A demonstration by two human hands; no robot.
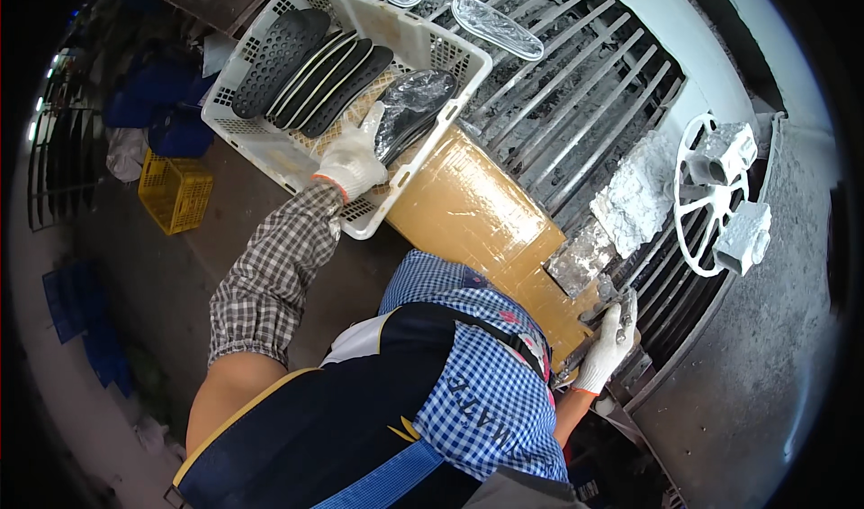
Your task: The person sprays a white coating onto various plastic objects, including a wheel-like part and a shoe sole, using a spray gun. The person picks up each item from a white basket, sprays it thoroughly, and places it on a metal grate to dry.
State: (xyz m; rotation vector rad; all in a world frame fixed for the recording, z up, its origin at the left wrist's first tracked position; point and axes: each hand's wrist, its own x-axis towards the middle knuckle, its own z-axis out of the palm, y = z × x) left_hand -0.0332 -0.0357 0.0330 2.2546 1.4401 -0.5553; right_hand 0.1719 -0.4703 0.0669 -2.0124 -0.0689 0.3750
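My left hand (353,164), in a white knit glove, reaches into the white plastic crate (360,223). One finger stretches along black shoe soles in clear plastic (421,93); the hand closes at their near end, its other fingers partly hidden. Beside them in the crate stand bare black soles (319,81) in a row, some with pale edges, and a perforated black sole (281,59). My right hand (607,351), in a soiled white glove, is at the near corner of the brown taped box (477,198). Its fingers point up and apart, next to small grey metal-looking pieces (601,297).
Two clear-wrapped insole shapes (498,27) lie on the slatted metal grate (576,77). A silvery crumpled sheet (634,189) covers part of it. At right is a white handwheel (693,212) with blocks attached. A yellow crate (175,194) and blue containers (171,104) stand at left.
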